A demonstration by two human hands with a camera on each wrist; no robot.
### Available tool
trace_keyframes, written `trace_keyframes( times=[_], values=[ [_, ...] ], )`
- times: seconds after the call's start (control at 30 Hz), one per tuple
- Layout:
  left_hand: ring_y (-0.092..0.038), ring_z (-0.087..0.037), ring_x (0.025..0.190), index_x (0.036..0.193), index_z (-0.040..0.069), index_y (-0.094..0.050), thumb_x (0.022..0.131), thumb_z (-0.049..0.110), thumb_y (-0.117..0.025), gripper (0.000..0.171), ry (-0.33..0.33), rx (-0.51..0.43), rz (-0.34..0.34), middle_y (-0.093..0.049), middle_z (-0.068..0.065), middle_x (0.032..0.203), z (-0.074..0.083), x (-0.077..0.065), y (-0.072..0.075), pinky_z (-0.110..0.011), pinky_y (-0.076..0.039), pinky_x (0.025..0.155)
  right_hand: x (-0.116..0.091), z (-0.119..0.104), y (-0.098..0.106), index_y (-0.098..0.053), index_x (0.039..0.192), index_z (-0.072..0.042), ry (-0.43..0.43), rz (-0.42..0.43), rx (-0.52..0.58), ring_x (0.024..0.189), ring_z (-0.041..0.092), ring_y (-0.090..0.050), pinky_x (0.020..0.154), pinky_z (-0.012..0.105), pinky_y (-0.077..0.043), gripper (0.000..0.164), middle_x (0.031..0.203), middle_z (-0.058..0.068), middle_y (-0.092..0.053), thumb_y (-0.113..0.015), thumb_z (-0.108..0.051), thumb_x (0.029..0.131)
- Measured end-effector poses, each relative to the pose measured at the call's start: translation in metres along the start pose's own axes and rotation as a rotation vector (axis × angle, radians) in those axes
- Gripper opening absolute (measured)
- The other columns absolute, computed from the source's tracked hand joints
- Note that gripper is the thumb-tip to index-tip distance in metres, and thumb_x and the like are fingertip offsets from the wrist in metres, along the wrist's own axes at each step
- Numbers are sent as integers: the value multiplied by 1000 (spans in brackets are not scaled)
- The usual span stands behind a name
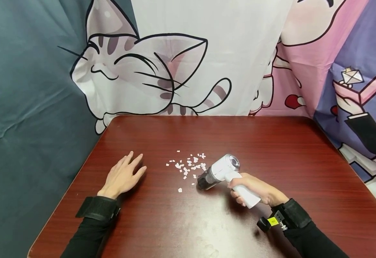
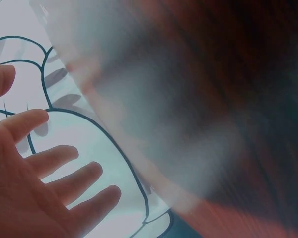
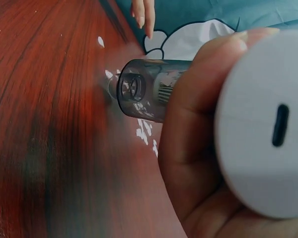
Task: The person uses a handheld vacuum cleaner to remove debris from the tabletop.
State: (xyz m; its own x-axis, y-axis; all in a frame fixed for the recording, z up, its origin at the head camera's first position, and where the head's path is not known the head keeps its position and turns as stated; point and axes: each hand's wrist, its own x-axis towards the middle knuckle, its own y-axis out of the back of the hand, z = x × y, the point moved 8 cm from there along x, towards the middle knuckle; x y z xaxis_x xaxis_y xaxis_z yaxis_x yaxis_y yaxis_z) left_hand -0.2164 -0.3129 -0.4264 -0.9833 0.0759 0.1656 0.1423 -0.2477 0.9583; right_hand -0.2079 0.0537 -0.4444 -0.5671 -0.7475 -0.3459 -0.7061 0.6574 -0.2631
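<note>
My right hand point(image 1: 252, 188) grips the handle of a white handheld vacuum cleaner point(image 1: 221, 168). Its dark see-through nozzle point(image 1: 205, 180) points left and down, close over the table beside scattered white paper bits point(image 1: 188, 166). In the right wrist view the clear dust cup point(image 3: 149, 89) shows a filter inside, and the handle's round end point(image 3: 268, 124) with a slot faces the camera. Left of the bits, my left hand point(image 1: 120, 177) is over the table with fingers straight and spread, holding nothing. The left wrist view shows that hand's spread fingers point(image 2: 64, 188).
A reddish-brown wooden table point(image 1: 143, 222) spans the view. Behind it hangs a cloth point(image 1: 239, 28) printed with cartoon cats, and a plain teal cloth point(image 1: 30, 125) is at the left. A small black device with a yellow label point(image 1: 273, 221) is strapped at the right wrist.
</note>
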Motion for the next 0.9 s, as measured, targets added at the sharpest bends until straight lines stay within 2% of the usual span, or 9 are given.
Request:
trace_keyframes(
  times=[0.57, 0.9],
  values=[
    [-25, -41, 127, 140, 14, -38, 91, 51, -41, 61, 11, 1, 1, -25, -23, 143, -4, -1, 2, -59, -25, 94, 11, -3, -10, -40, 94, 4, 4, -8, -8, 51, 12, -49, 43, 23, -43, 27, 65, 5, -49, -55, -14, 82],
    [-24, -41, 127, 140, 14, -38, 91, 52, -40, 62, 32, -10, -10, -23, -22, 144, -8, -6, 3, -60, -23, 94, 22, -5, -24, -44, 86, 0, 3, -38, -13, 49, 11, -48, 43, 23, -43, 17, 63, 4, -49, -54, -12, 82]
  ],
)
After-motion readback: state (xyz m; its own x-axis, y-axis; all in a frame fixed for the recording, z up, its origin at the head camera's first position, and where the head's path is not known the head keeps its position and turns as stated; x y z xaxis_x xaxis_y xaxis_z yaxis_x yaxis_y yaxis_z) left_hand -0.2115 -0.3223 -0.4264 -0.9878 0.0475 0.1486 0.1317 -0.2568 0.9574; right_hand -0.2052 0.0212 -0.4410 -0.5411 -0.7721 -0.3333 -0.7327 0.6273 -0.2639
